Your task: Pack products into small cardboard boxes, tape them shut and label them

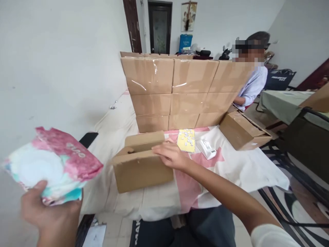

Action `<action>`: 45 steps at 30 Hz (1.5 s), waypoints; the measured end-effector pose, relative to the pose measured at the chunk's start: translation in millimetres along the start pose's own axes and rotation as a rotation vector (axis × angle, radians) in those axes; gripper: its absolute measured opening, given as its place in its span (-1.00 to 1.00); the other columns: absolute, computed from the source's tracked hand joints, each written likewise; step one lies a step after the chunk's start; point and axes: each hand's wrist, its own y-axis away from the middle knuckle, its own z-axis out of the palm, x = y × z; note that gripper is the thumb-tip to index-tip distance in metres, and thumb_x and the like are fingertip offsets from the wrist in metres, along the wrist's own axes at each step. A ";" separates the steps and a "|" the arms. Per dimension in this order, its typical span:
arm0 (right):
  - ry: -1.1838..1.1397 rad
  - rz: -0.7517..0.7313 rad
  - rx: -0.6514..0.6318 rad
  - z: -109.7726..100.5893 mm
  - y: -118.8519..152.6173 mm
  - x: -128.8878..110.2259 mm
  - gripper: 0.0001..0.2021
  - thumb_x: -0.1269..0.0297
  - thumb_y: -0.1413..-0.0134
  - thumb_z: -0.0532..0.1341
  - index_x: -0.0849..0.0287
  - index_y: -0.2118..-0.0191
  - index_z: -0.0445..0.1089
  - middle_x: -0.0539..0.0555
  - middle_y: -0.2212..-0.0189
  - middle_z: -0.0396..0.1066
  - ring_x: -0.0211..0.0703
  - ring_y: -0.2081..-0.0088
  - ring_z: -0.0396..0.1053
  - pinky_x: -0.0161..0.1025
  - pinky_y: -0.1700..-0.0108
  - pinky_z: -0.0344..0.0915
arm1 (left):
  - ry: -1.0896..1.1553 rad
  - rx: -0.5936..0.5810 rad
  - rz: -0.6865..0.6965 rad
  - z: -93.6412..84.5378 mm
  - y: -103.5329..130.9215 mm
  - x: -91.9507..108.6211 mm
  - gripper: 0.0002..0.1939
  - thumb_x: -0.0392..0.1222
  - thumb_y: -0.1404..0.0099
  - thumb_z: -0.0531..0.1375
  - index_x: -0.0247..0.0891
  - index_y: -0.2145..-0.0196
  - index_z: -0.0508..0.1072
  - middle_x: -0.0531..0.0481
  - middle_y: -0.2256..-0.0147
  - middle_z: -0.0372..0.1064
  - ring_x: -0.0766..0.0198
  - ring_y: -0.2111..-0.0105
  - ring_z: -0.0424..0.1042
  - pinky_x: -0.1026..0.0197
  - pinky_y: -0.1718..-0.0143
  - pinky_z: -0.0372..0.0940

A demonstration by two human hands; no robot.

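Observation:
My left hand (48,209) is raised at the left and closed around a soft plastic pack (77,156). The pack is pink, white and teal, with pale lettering on its pink part and a rounded white area by my thumb; its contents cannot be seen. My right hand (171,154) grips the top edge of a small brown cardboard box (144,173) at its right end. That box stands on the cloth-covered table with its flaps up, and its inside is mostly hidden from me.
Stacked, taped cartons (190,79) form a wall behind the box. A yellow sheet with white stickers (186,140) and a white tape dispenser (207,149) lie to the right. Another carton (244,128) rests farther right. A dark phone-like slab (88,139) is at left; a person (257,80) sits beyond.

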 end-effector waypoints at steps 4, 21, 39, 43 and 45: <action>0.226 -0.149 0.058 -48.2 65.0 -29.7 -0.79 0.49 -0.29 0.20 0.03 0.11 0.49 0.09 0.03 0.61 -0.15 0.28 0.48 -0.07 0.17 0.28 | 0.200 0.025 -0.208 11.4 49.2 -4.8 -0.50 0.03 -0.19 0.09 0.15 -0.09 0.48 0.32 -0.01 0.55 -0.10 -0.22 0.37 -0.16 -0.25 0.35; 0.065 0.122 -0.090 -118.9 74.2 7.4 -0.62 0.22 -0.14 0.27 0.13 -0.07 0.54 0.23 0.05 0.43 0.10 0.03 0.26 0.15 -0.04 0.30 | -0.022 -0.802 0.310 110.3 33.2 65.6 -0.07 0.01 0.03 0.45 -0.14 -0.30 0.33 -0.14 -0.23 0.38 -0.25 -0.22 0.34 -0.14 -0.22 0.32; -0.214 0.242 0.298 -75.5 82.9 31.6 -0.64 0.08 -0.29 0.03 0.08 0.53 0.11 0.02 0.60 0.17 -0.09 0.42 0.07 -0.03 0.25 0.08 | -0.525 -1.737 0.004 229.3 -29.1 65.8 -0.20 -0.14 0.00 0.37 -0.07 -0.25 0.44 -0.09 -0.14 0.47 -0.09 0.00 0.49 0.18 0.22 0.41; -0.190 0.288 0.425 -58.0 76.2 33.9 -0.57 0.00 -0.33 0.01 0.07 0.54 0.01 0.00 0.62 0.08 -0.08 0.43 0.06 -0.04 0.26 0.04 | -0.729 -1.691 0.164 220.1 -10.3 69.7 -0.16 -0.07 -0.06 0.38 -0.04 -0.31 0.35 -0.05 -0.29 0.32 -0.14 -0.17 0.39 0.07 -0.03 0.40; -0.179 0.317 0.508 -50.7 74.9 33.6 -0.57 -0.02 -0.33 0.02 0.06 0.54 0.03 0.01 0.62 0.08 -0.06 0.41 0.08 -0.04 0.26 0.05 | -0.844 -1.654 0.271 213.0 7.0 69.4 -0.14 -0.04 -0.11 0.37 -0.01 -0.36 0.27 -0.03 -0.34 0.24 -0.13 -0.23 0.34 0.01 -0.12 0.36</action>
